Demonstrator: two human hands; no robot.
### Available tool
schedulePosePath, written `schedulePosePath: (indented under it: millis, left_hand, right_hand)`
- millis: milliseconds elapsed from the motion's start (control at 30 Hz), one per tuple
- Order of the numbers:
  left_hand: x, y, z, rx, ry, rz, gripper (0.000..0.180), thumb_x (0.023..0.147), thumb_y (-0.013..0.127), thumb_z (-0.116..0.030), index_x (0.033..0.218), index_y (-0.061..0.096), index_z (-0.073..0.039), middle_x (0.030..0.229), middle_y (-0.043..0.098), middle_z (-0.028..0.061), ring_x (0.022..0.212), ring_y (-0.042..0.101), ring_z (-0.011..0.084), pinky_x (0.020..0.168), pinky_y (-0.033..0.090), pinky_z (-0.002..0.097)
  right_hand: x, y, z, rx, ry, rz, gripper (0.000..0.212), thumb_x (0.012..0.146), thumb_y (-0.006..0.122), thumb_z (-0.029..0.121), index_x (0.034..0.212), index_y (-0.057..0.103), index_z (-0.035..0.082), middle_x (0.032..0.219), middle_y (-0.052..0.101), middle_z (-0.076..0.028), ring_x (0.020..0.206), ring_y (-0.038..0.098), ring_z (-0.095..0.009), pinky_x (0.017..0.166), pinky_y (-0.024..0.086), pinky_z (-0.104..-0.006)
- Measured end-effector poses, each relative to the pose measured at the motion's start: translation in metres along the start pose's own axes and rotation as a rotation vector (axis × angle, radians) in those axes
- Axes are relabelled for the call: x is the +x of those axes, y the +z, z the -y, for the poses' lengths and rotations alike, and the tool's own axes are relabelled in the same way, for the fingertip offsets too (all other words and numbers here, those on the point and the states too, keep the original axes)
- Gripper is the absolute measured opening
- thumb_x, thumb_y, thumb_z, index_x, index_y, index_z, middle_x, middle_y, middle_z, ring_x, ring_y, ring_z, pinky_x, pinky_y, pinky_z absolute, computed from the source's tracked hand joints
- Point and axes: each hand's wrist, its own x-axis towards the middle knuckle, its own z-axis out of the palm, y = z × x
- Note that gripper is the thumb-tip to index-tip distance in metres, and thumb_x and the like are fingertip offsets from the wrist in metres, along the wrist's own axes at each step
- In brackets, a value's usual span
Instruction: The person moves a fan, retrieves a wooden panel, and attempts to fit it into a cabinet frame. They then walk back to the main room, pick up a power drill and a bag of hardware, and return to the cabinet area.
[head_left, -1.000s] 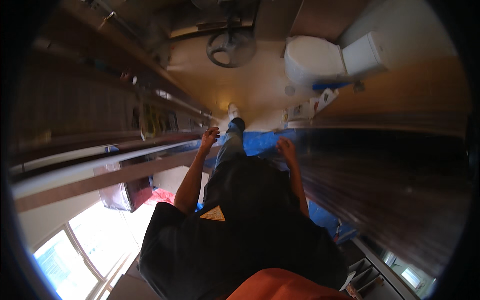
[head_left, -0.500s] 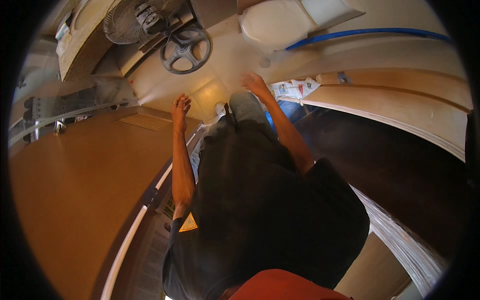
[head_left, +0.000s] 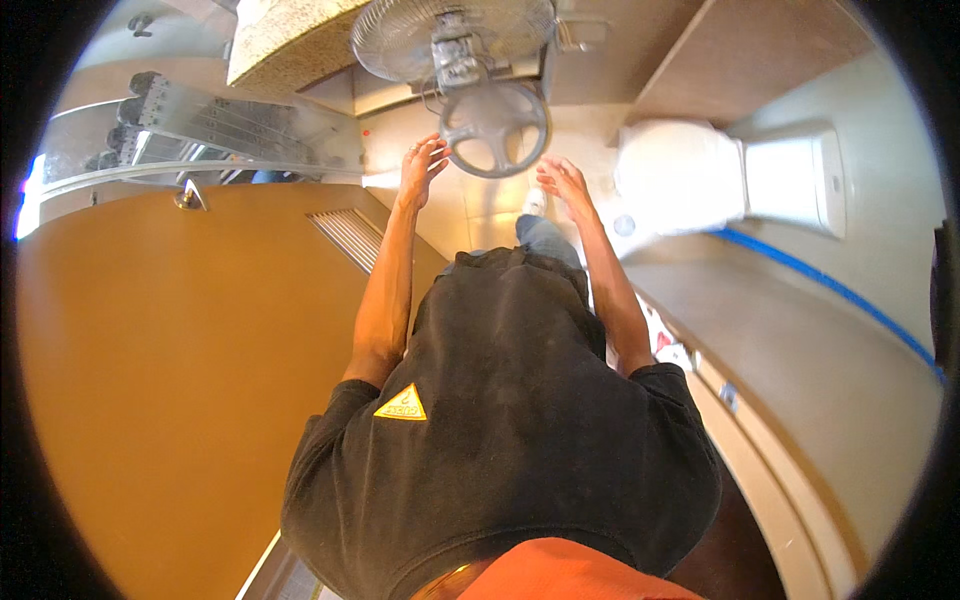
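Bathroom-like room, head view: glossy beige floor tiles under the grey pedestal fan with wire cage and plastic base, your landmark. Changed: half a second ago the fan's ring-shaped, spoked base stood ahead of your left hand; now it sits ahead and between both hands, picture brighter. Means the fan is now nearest to both of you-side hands.

Your left hand is loosely open, fingers bent, a ring on one, just beside the base's left edge; can't tell if it touches. Your right hand is half open, fingers curled, just off the base's right edge. Neither holds anything you can see.

Materials: fan base is matte, rounded; cage is fine wire. Left of the fan, a flat brown door panel with slatted vent and a shiny metal lever handle. Beyond the fan's left, a speckled stone-look countertop. Right of the fan, a smooth white toilet, glare-washed; past it, a curved-looking blue strip.
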Motion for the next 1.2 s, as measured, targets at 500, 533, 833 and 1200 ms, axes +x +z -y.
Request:
schedulePosePath:
  millis: [500,533,833,1200]
  left_hand:
    - [0.233,-0.106,-0.13,0.089,0.188,-0.526,0.055,0.096,0.046,-0.038,0.14,0.04,-0.005,0.144,0.04,0.0119,0.13,0.041,0.0307,0.107,0.034,0.0536]
    - [0.246,-0.113,-0.139,0.141,0.155,-0.457,0.06,0.096,0.042,-0.041,0.146,0.034,-0.008,0.149,0.035,0.0118,0.137,0.035,0.0317,0.112,0.025,0.0545]
    - [0.31,-0.142,-0.159,0.006,-0.289,0.053,0.068,0.093,0.038,-0.056,0.147,0.037,-0.014,0.155,0.032,0.0067,0.143,0.026,0.0278,0.115,0.016,0.0541]
    - [0.262,-0.174,-0.12,-0.167,-0.236,0.158,0.055,0.095,0.04,-0.049,0.127,0.055,-0.006,0.126,0.059,0.008,0.12,0.053,0.0238,0.102,0.039,0.043]
  right_hand:
    - [0.294,0.222,0.103,0.621,0.153,-0.169,0.048,0.093,0.057,0.03,0.13,0.05,0.0,0.128,0.055,-0.02,0.111,0.058,-0.033,0.097,0.048,-0.0497]
    - [0.302,0.227,0.103,0.666,0.137,-0.223,0.048,0.092,0.057,0.03,0.128,0.051,0.0,0.128,0.054,-0.021,0.11,0.058,-0.034,0.096,0.048,-0.0496]
    - [0.283,0.264,0.116,0.742,0.023,-0.589,0.031,0.091,0.053,0.029,0.106,0.057,0.003,0.104,0.059,-0.016,0.091,0.06,-0.025,0.084,0.054,-0.0389]
    - [0.189,0.287,0.108,0.588,0.017,-0.845,0.036,0.095,0.047,0.039,0.105,0.058,0.007,0.093,0.063,-0.01,0.083,0.062,-0.022,0.077,0.052,-0.0368]
